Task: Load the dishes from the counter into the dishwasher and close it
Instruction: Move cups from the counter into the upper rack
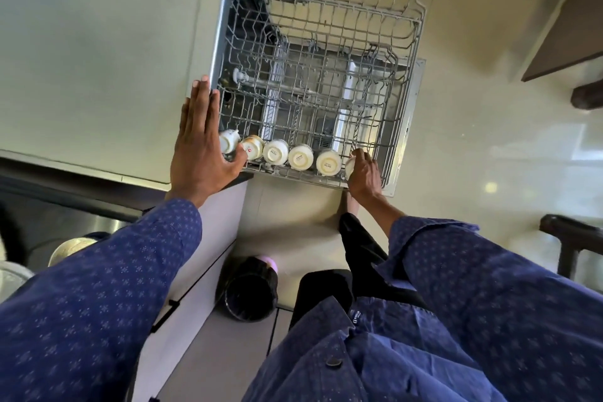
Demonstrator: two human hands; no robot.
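Below me, the dishwasher's pulled-out upper rack (326,52) fills the twelve o'clock half of my view, mostly bare wire. Along its near edge sits a row of upturned cups (275,151), so loading has begun. My left hand (200,147) lies flat and open on the counter edge at nine o'clock. My right hand (363,171), at three o'clock, curls round the last cup (351,162), setting it in. At seven o'clock a bowl (70,246) seems left; closing comes after.

Left hand (200,143) stretched forward with straight fingers laid flat, palm down, right hand (363,173) reached lower and curled round a small white cup (354,160), both arms extended and clad in dark blue patterned sleeves (107,271)
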